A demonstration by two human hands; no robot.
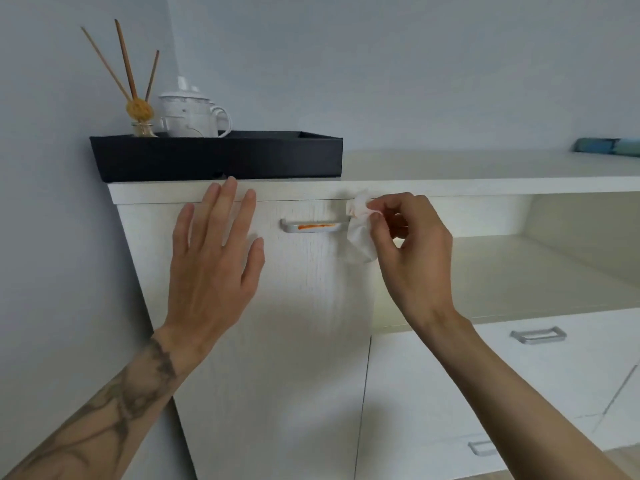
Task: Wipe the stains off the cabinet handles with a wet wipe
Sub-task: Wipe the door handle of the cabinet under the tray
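Observation:
A silver cabinet handle (pixel 313 226) with an orange stain along its bar is fixed near the top of a white cabinet door (pixel 304 306). My right hand (pixel 408 251) pinches a crumpled white wet wipe (pixel 360 233) at the handle's right end. My left hand (pixel 214 258) is spread flat, fingers apart, against the door to the left of the handle, holding nothing.
A black tray (pixel 214 157) on the cabinet top holds a reed diffuser (pixel 138 112) and a white lidded mug (pixel 190 114). An open shelf (pixel 519 271) lies to the right. Two more silver handles (pixel 538 335) (pixel 481 447) sit on lower drawers. A blue object (pixel 606 145) rests far right.

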